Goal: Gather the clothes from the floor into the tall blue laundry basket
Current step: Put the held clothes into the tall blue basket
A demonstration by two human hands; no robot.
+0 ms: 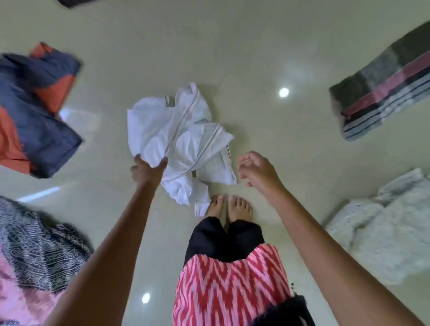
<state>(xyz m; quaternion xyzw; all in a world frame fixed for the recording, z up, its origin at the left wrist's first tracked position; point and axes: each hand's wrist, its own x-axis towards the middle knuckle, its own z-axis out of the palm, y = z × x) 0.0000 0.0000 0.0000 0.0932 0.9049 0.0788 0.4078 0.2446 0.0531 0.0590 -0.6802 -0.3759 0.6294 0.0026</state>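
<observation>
A crumpled white cloth [179, 137] with thin striped borders lies on the glossy floor just in front of my bare feet. My left hand [145, 171] pinches its near left edge between thumb and fingers. My right hand [257, 168] hovers open beside the cloth's right edge, fingers loosely curled, touching nothing. Other clothes lie around: a navy and orange garment [35, 109] at the left, a grey, pink and striped towel [384, 88] at the upper right, a pale fluffy cloth [391, 228] at the right, and a black-and-pink patterned cloth [35, 251] at the lower left. The blue basket is not in view.
The pale tiled floor [256, 46] reflects ceiling lights. A dark item [72, 2] peeks in at the top left edge. My feet [230, 207] stand directly behind the white cloth.
</observation>
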